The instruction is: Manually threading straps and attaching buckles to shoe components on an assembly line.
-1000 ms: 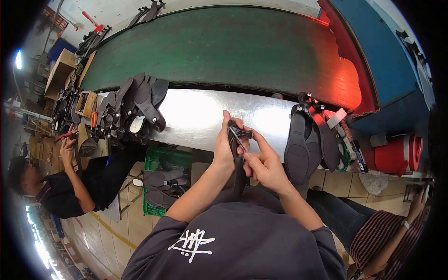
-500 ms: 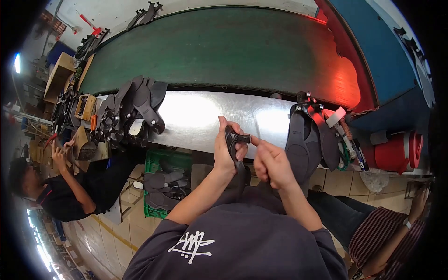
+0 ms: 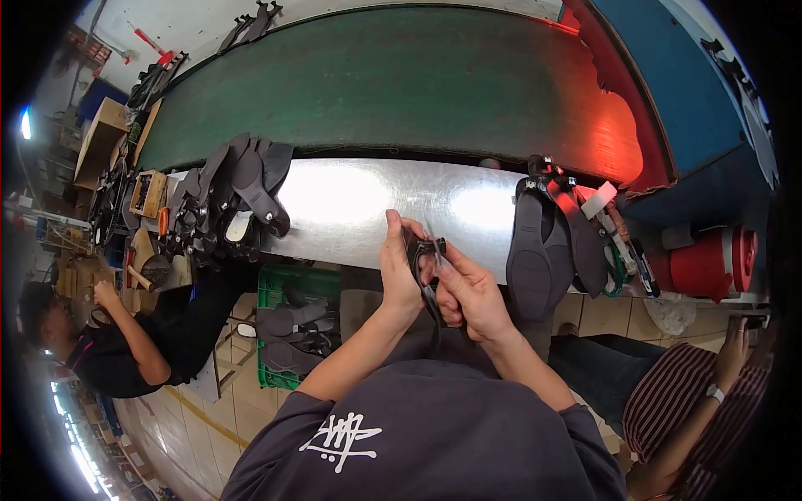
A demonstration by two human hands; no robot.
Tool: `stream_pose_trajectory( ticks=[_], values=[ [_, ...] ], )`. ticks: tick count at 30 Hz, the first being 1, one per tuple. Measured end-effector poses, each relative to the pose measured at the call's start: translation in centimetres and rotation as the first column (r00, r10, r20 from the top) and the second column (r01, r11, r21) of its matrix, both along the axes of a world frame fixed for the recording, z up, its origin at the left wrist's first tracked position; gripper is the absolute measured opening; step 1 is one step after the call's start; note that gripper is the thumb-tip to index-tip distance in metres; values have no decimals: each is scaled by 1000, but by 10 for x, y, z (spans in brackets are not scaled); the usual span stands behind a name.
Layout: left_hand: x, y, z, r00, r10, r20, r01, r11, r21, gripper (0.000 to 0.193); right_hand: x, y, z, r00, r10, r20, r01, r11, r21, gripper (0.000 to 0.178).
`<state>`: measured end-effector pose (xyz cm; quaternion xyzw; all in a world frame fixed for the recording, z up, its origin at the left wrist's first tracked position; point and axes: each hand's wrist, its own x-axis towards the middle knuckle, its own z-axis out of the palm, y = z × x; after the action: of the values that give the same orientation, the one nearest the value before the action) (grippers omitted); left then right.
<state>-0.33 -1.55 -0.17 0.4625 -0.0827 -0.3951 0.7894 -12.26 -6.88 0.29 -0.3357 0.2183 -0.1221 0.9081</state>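
Observation:
My left hand [image 3: 401, 271] is wrapped around a black sandal [image 3: 421, 274], holding it upright with its dark strap looped out to the right. Close against that strap, my right hand [image 3: 474, 299] is closed, thumb pressed to fingers. A thin grey strip [image 3: 435, 237], smeared by motion, stands up from its thumb and crosses in front of the strap; its kind cannot be made out. The lower part of the sandal hangs down between both wrists and is partly hidden.
A metal ledge [image 3: 334, 238] runs before a green conveyor belt [image 3: 359, 83]. Sandals pile up at left [image 3: 249, 179] and right [image 3: 535, 250]. A green crate [image 3: 271, 280] of sandals stands below left. A red container [image 3: 706, 263] is at right. Co-workers sit on both sides.
My right hand has moved left and closer to the sandal. Its finger was extended at the strap; now the hand is closed with the thin grey strip showing. The left hand keeps its hold.

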Motion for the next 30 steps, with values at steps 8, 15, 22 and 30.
stream_pose_trajectory(
  ticks=[8,15,22,30],
  values=[
    [17,3,-10,947,-165,-275,105,969,-222,50,-4,-11,-1,986,-161,-41,14,329,-944,25],
    [20,4,-21,898,-266,-350,140,928,-346,54,4,-5,-5,981,-70,-183,-179,69,-982,11],
    [76,16,-4,879,-213,-427,76,946,-315,64,6,-18,-6,996,93,-16,-22,64,-998,14],
    [243,93,161,792,184,582,95,905,-416,40,-51,-89,22,819,-573,34,145,150,-978,18]
  ],
)
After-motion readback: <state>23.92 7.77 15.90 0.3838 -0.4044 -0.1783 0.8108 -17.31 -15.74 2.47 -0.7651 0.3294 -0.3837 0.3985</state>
